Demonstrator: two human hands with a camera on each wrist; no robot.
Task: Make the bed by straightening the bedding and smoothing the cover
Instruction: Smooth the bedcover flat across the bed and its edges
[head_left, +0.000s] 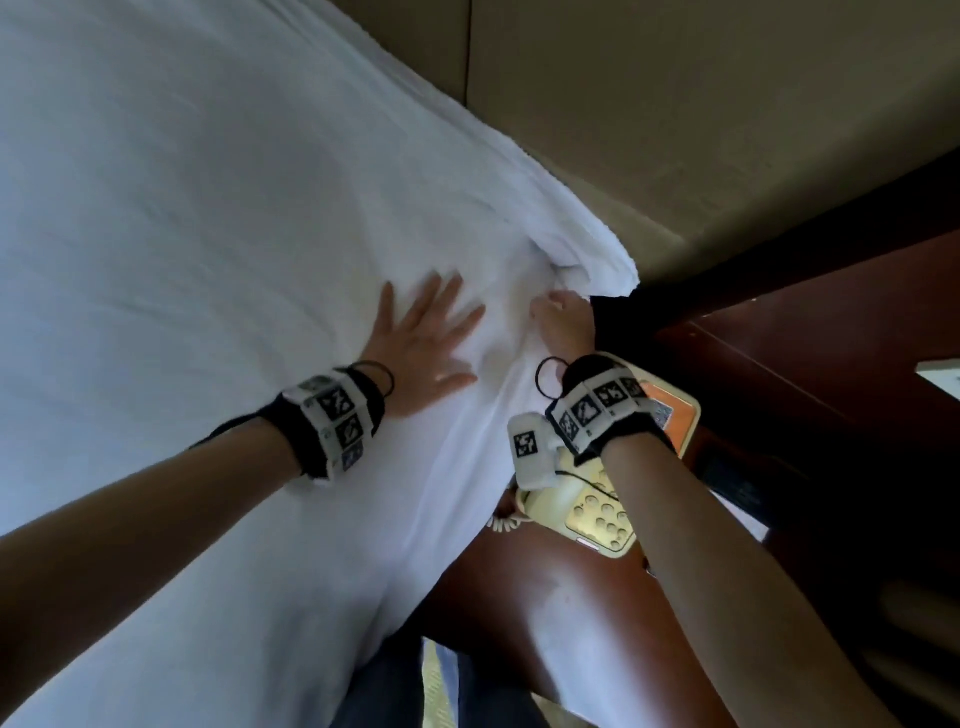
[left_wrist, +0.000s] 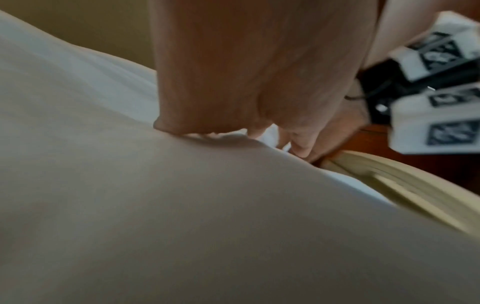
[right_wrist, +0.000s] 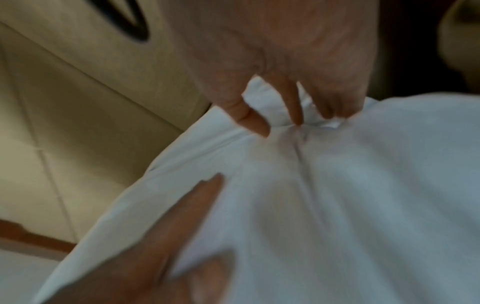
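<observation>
A: Logging hand pose from my remote station. The left hand (head_left: 423, 338) lies flat at centre frame in the head view, five fingers spread and straight, palm down on the white fabric bed cover (head_left: 182, 234). It holds nothing; it only presses.

B: And the other one?

A: The right hand (head_left: 563, 325) sits just right of the left, at the cover's folded corner (head_left: 597, 260). In the right wrist view its fingers (right_wrist: 253, 119) curl down and bunch a gather of white cloth at upper centre, so I record a pinch grip on the cover. The cover fills the left and centre of the head view, with its edge running diagonally from the top down to that corner.

B: Counts?

A: Two hands, two forearms, each wearing one black wristband with white marker blocks (head_left: 337, 415). One cover with several shallow creases. One cream push-button telephone (head_left: 597, 514) at lower right of centre, on the one reddish-brown wooden bedside table (head_left: 561, 613). One beige wall (head_left: 727, 104) at upper right.

B: Left wrist view?

A: Blurred. It shows the left hand's palm heel sunk into the cloth; I cannot tell the fingers there.
</observation>
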